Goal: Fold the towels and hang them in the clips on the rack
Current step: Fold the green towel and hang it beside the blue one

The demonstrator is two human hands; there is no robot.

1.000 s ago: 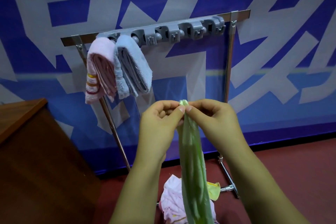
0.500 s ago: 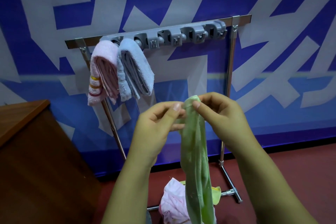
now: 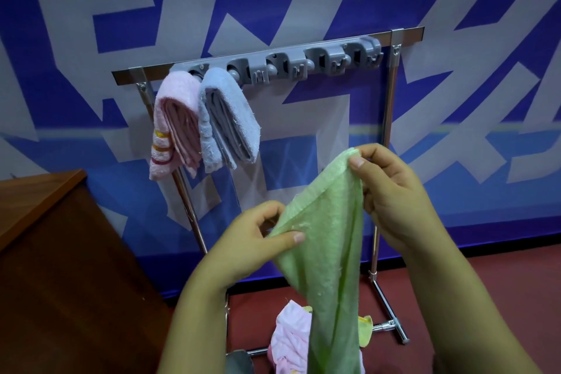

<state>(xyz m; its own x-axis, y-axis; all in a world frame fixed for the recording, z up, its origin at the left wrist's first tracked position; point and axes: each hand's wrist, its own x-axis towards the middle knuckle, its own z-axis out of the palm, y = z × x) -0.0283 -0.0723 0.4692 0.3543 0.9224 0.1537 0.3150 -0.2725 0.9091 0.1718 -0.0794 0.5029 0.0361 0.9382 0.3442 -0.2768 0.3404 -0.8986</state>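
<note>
A green towel (image 3: 331, 240) hangs in front of me, held by both hands along its top edge. My right hand (image 3: 391, 191) pinches the upper corner, higher up. My left hand (image 3: 252, 237) pinches the same edge lower and to the left, so the edge slopes between them. Behind stands a metal rack (image 3: 387, 106) with a grey strip of clips (image 3: 306, 62). A folded pink towel (image 3: 174, 124) and a folded blue towel (image 3: 226, 121) hang from the two leftmost clips. The other clips hold nothing.
A pink towel (image 3: 290, 340) and a yellow cloth (image 3: 365, 329) lie crumpled on the red floor by the rack's base. A brown wooden cabinet (image 3: 51, 267) stands at the left. A blue and white wall panel runs behind the rack.
My hands were together pinching the towel's top. Now the left hand has slid down and left along the edge, spreading the towel open, while the right hand stays higher.
</note>
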